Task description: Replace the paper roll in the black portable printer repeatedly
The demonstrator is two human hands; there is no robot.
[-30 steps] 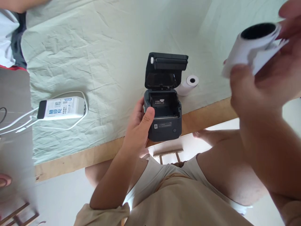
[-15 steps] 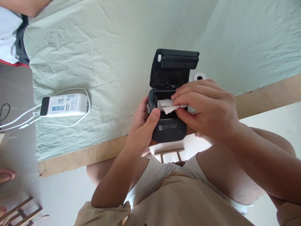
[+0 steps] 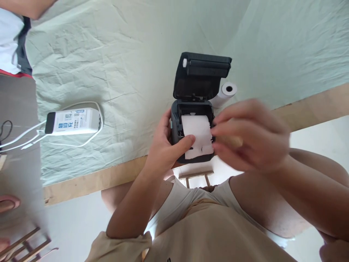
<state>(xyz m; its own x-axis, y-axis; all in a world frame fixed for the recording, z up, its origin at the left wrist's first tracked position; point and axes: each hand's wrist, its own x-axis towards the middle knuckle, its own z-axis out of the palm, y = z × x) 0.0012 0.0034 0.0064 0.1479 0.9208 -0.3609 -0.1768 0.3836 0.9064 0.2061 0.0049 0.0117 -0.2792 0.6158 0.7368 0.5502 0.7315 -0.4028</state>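
A small black printer [image 3: 202, 78] has its lid raised, near the table's front edge. White paper [image 3: 198, 127] lies across its opening and hangs over its front, with a ragged end and dark marks. My left hand [image 3: 170, 147] grips the printer's left side, its thumb pressing on the paper. Beside the paper's right edge is my right hand [image 3: 251, 136], blurred by motion, its fingers curved; whether they touch the paper I cannot tell. Behind that hand a white paper roll [image 3: 228, 91] with a dark core lies right of the lid.
A white power strip [image 3: 77, 121] with white cables lies on the green cloth [image 3: 131, 72] at the left. Another person's arm [image 3: 29, 7] reaches in at the top left. Below the table's wooden edge [image 3: 95, 179] are my legs and a wooden stool.
The paper, bunched inside the printer before, now lies spread over its front. My right hand has moved right and uncovered the roll. My left thumb has shifted onto the paper.
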